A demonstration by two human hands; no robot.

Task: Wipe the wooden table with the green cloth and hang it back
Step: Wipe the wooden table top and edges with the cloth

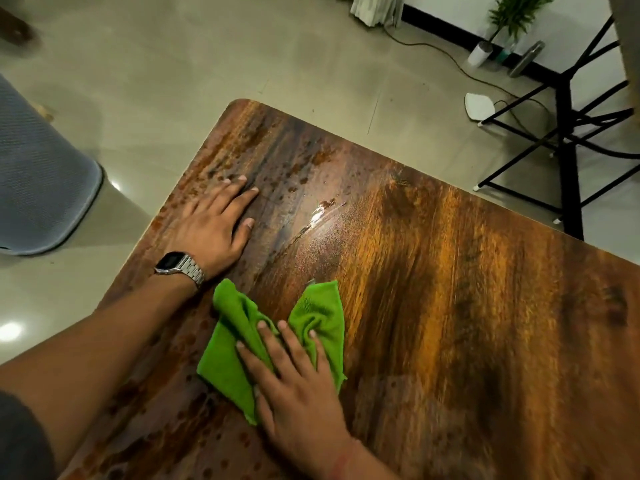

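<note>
While the left hand (pixel 213 225) lies flat on the wooden table (pixel 450 306), the right hand (pixel 298 393) presses spread fingers on the green cloth (pixel 228 358)

Bright green cloth (pixel 273 344) on a streaked brown-and-orange wood-grain table (pixel 450 306), silver watch (pixel 180 266)

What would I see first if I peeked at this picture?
The bright green cloth jumps out, pressed flat under the right hand near the front of the wooden table. The left hand, with a silver watch on its wrist, lies flat by the table's left edge. A shiny wet patch glints farther back.
</note>
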